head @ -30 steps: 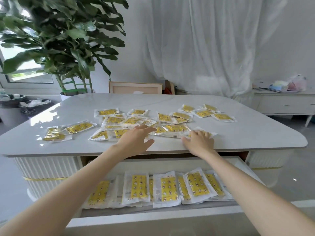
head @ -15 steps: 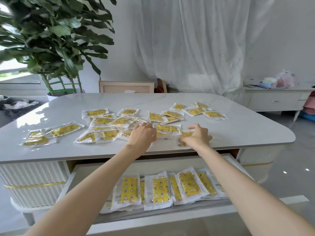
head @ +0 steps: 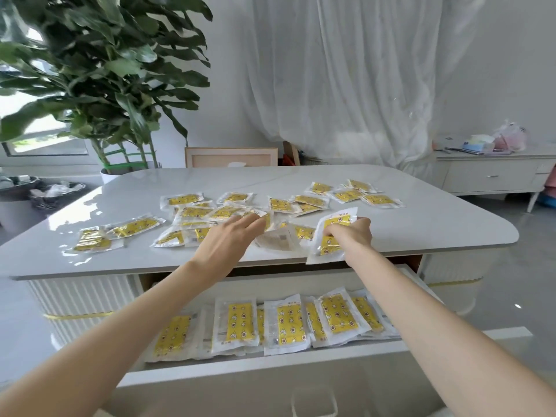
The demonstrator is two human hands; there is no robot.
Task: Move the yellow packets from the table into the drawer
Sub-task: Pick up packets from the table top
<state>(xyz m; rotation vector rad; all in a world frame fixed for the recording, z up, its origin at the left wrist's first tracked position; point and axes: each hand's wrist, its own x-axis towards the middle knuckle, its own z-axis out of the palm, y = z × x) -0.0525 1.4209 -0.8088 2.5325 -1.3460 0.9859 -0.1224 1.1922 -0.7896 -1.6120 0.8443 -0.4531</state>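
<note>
Several yellow packets [head: 313,203] in clear wrappers lie scattered on the white table [head: 436,230]. My right hand [head: 350,234] grips one yellow packet [head: 332,236], tilted up off the table near its front edge. My left hand [head: 230,240] reaches over the middle of the pile with fingers stretched out, its fingertips on a packet [head: 264,218]; I cannot tell whether it holds it. A pale packet [head: 278,240] lies face down between the hands. Below the tabletop the drawer [head: 270,374] stands pulled out, with several yellow packets [head: 285,325] lined up inside.
A large potted plant [head: 99,85] stands behind the table's left corner. A wooden frame [head: 231,157] leans behind the table. A white sideboard [head: 493,173] with small items is at the back right. Dark bins [head: 45,194] sit on the left.
My right hand has closed on a packet and lifted it off the table, tilting it upright. My left hand has slid a little further over the pile.
</note>
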